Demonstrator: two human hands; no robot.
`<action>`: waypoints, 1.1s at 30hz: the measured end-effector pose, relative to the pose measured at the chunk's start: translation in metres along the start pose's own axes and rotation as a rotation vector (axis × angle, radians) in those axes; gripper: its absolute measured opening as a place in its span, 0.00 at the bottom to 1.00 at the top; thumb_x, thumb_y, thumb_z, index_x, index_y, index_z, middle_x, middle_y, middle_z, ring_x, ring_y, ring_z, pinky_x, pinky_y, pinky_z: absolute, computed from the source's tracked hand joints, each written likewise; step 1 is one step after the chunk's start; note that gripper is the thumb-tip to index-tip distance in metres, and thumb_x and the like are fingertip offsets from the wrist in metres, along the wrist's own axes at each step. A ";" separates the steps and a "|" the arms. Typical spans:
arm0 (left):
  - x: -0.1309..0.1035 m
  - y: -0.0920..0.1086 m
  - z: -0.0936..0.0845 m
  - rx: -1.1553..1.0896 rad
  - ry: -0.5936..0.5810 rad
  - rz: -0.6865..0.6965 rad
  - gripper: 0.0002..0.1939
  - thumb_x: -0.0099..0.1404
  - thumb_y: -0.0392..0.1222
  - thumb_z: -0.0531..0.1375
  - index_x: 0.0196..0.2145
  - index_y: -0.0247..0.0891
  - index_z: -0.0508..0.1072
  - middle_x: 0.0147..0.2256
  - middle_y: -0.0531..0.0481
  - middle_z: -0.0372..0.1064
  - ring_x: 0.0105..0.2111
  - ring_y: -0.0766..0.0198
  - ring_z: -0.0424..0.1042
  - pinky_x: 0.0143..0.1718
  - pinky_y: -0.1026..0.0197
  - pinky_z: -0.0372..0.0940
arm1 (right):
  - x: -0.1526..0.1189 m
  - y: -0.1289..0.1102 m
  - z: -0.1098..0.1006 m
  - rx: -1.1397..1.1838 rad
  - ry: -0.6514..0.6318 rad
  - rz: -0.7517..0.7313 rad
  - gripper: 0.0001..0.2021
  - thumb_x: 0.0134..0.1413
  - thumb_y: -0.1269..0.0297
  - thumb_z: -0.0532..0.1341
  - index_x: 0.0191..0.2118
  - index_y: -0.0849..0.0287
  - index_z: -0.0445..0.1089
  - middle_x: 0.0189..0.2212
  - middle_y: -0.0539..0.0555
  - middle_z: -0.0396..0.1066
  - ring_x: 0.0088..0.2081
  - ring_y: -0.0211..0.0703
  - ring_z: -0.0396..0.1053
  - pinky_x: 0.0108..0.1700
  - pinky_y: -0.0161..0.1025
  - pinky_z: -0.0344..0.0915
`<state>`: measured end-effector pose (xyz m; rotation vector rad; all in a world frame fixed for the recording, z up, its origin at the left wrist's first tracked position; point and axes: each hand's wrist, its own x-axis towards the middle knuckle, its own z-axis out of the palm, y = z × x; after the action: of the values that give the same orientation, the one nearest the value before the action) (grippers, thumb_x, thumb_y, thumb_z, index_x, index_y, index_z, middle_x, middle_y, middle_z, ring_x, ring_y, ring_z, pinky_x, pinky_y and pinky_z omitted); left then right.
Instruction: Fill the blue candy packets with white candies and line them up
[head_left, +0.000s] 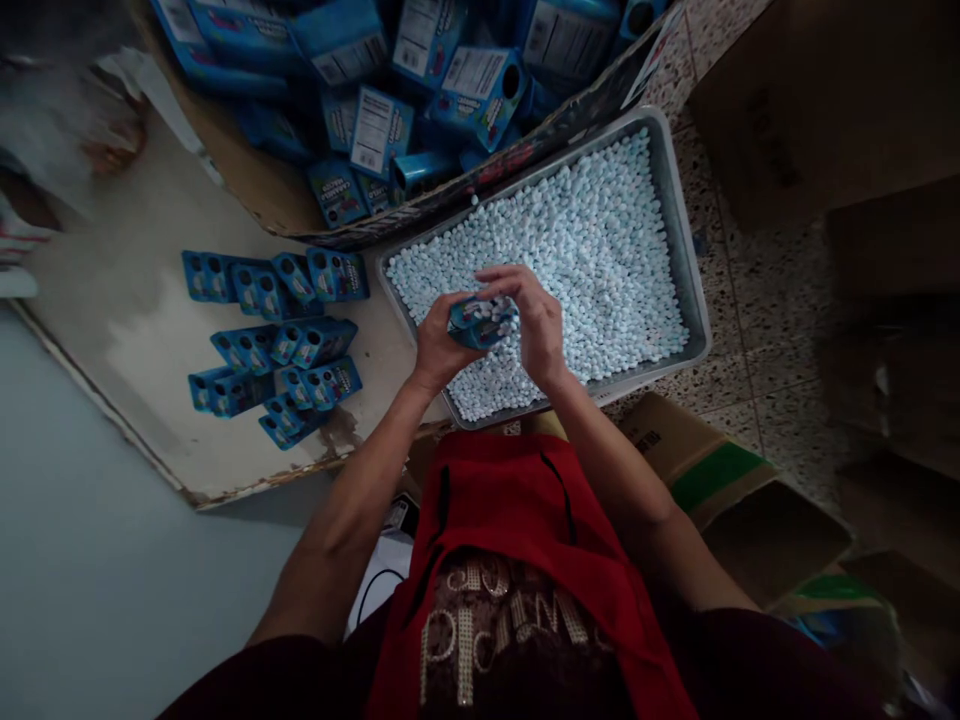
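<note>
My left hand [441,347] is wrapped around a small blue candy box [466,326], held over the near-left part of a metal tray [694,270]. Small pale blue and white candies [592,250] fill the tray, and some lie at the top of the box. My right hand [536,325] is cupped beside the box, its fingers stretched toward the top, with loose candies between palm and box. Whether the right fingertips touch the box is unclear.
Left of the tray, several blue boxes [326,275] stand in groups on a worn white table [142,330]. Behind the tray, a large carton [247,180] holds many more blue boxes. Brown cartons [675,450] sit on the speckled floor at the right.
</note>
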<state>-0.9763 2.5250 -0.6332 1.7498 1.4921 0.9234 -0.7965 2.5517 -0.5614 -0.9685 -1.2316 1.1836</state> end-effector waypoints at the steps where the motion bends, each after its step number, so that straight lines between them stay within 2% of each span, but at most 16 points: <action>1: -0.001 -0.001 -0.003 0.024 0.024 -0.031 0.40 0.49 0.40 0.79 0.58 0.43 0.71 0.52 0.48 0.79 0.51 0.51 0.81 0.55 0.53 0.75 | 0.002 0.005 -0.010 -0.057 0.034 0.013 0.25 0.78 0.43 0.51 0.43 0.51 0.81 0.51 0.52 0.80 0.57 0.48 0.75 0.66 0.52 0.69; 3: -0.001 -0.002 -0.013 0.101 0.029 -0.072 0.40 0.47 0.40 0.80 0.57 0.44 0.72 0.52 0.48 0.79 0.50 0.50 0.81 0.54 0.52 0.76 | 0.016 0.022 -0.039 -0.228 0.120 0.029 0.28 0.78 0.39 0.49 0.43 0.52 0.80 0.49 0.53 0.79 0.56 0.48 0.76 0.67 0.55 0.69; 5: 0.003 -0.002 -0.027 0.202 -0.017 -0.081 0.40 0.45 0.41 0.81 0.56 0.43 0.73 0.51 0.47 0.79 0.50 0.47 0.80 0.54 0.50 0.76 | 0.040 0.047 -0.073 -0.485 0.152 0.016 0.29 0.75 0.34 0.51 0.45 0.52 0.80 0.48 0.55 0.77 0.57 0.50 0.74 0.70 0.59 0.65; 7: 0.013 0.001 -0.039 0.317 -0.044 -0.110 0.40 0.44 0.42 0.81 0.53 0.41 0.74 0.49 0.45 0.79 0.49 0.44 0.80 0.53 0.47 0.76 | 0.065 0.077 -0.099 -0.739 0.087 -0.019 0.30 0.71 0.31 0.55 0.51 0.52 0.79 0.55 0.59 0.75 0.65 0.57 0.68 0.74 0.65 0.59; 9: 0.028 0.005 -0.045 0.440 -0.094 -0.164 0.37 0.43 0.42 0.81 0.51 0.39 0.74 0.47 0.44 0.78 0.49 0.40 0.80 0.52 0.43 0.76 | 0.081 0.102 -0.109 -0.917 -0.020 -0.037 0.31 0.70 0.30 0.55 0.57 0.51 0.77 0.63 0.61 0.70 0.72 0.62 0.59 0.76 0.70 0.53; 11: 0.046 0.012 -0.041 0.557 -0.185 -0.222 0.35 0.42 0.39 0.81 0.47 0.38 0.75 0.47 0.41 0.77 0.50 0.34 0.79 0.53 0.39 0.75 | 0.083 0.119 -0.103 -0.996 -0.109 -0.042 0.33 0.71 0.31 0.54 0.63 0.51 0.74 0.68 0.61 0.67 0.75 0.64 0.54 0.77 0.72 0.51; 12: 0.054 0.016 -0.035 0.601 -0.226 -0.244 0.34 0.41 0.37 0.81 0.46 0.38 0.76 0.47 0.41 0.77 0.50 0.32 0.79 0.53 0.37 0.75 | 0.079 0.125 -0.095 -0.999 -0.134 -0.042 0.33 0.71 0.31 0.53 0.64 0.51 0.73 0.67 0.60 0.67 0.75 0.64 0.55 0.77 0.72 0.51; 14: 0.068 0.024 -0.020 0.642 -0.263 -0.260 0.33 0.40 0.35 0.81 0.44 0.39 0.76 0.46 0.40 0.77 0.50 0.30 0.78 0.55 0.34 0.73 | 0.066 0.131 -0.073 -0.944 -0.139 -0.035 0.32 0.73 0.33 0.51 0.63 0.51 0.74 0.64 0.59 0.70 0.71 0.61 0.60 0.76 0.70 0.54; 16: 0.075 0.032 -0.005 0.626 -0.258 -0.238 0.30 0.44 0.36 0.80 0.44 0.40 0.77 0.45 0.39 0.77 0.51 0.30 0.78 0.56 0.34 0.72 | 0.051 0.133 -0.049 -0.822 -0.093 -0.013 0.31 0.74 0.33 0.50 0.57 0.52 0.77 0.57 0.59 0.74 0.66 0.57 0.66 0.75 0.65 0.58; 18: 0.078 0.035 0.003 0.593 -0.263 -0.212 0.26 0.49 0.39 0.79 0.45 0.40 0.77 0.45 0.39 0.77 0.52 0.31 0.78 0.56 0.34 0.71 | 0.039 0.130 -0.026 -0.652 -0.028 0.019 0.32 0.74 0.32 0.50 0.48 0.53 0.80 0.51 0.58 0.77 0.59 0.53 0.71 0.72 0.60 0.64; 21: 0.074 0.032 -0.006 0.525 -0.278 -0.202 0.25 0.52 0.45 0.78 0.46 0.42 0.77 0.45 0.41 0.78 0.52 0.34 0.79 0.54 0.38 0.72 | 0.027 0.108 0.003 -0.378 0.113 0.073 0.32 0.72 0.30 0.52 0.40 0.52 0.80 0.42 0.55 0.78 0.50 0.48 0.75 0.65 0.52 0.71; 24: 0.061 0.025 -0.025 0.407 -0.227 -0.183 0.32 0.50 0.46 0.78 0.52 0.44 0.76 0.48 0.45 0.78 0.54 0.39 0.78 0.55 0.44 0.73 | 0.016 0.063 0.011 -0.138 0.120 0.111 0.27 0.74 0.35 0.54 0.45 0.51 0.81 0.48 0.53 0.81 0.56 0.46 0.77 0.69 0.51 0.69; 26: 0.049 0.022 -0.031 0.310 -0.153 -0.162 0.38 0.49 0.45 0.79 0.57 0.44 0.73 0.52 0.46 0.77 0.55 0.43 0.78 0.56 0.47 0.73 | 0.011 0.033 0.000 -0.082 0.030 0.113 0.25 0.74 0.37 0.56 0.53 0.48 0.81 0.58 0.51 0.80 0.67 0.47 0.72 0.76 0.54 0.63; 28: 0.037 0.021 -0.029 0.221 -0.064 -0.143 0.42 0.49 0.44 0.79 0.59 0.43 0.71 0.54 0.47 0.77 0.54 0.46 0.78 0.57 0.49 0.73 | 0.006 0.012 -0.022 -0.130 0.001 0.119 0.24 0.72 0.37 0.58 0.57 0.46 0.80 0.65 0.49 0.76 0.73 0.49 0.65 0.80 0.57 0.56; 30: 0.029 0.021 -0.024 0.155 -0.019 -0.095 0.41 0.49 0.44 0.79 0.59 0.43 0.71 0.55 0.46 0.78 0.55 0.48 0.78 0.58 0.50 0.73 | 0.001 0.004 -0.049 -0.201 0.086 0.165 0.23 0.70 0.37 0.61 0.56 0.45 0.80 0.65 0.49 0.76 0.74 0.50 0.65 0.80 0.59 0.56; 33: 0.024 0.016 -0.020 0.109 0.000 0.004 0.38 0.52 0.49 0.80 0.57 0.45 0.73 0.55 0.45 0.78 0.57 0.47 0.78 0.62 0.49 0.73 | -0.010 0.009 -0.081 -0.262 0.332 0.290 0.20 0.65 0.40 0.66 0.49 0.50 0.82 0.55 0.52 0.81 0.63 0.51 0.75 0.71 0.57 0.66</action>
<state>-0.9825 2.5472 -0.6064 1.8304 1.5658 0.8576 -0.7166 2.5491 -0.5818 -1.5151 -1.0150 1.0399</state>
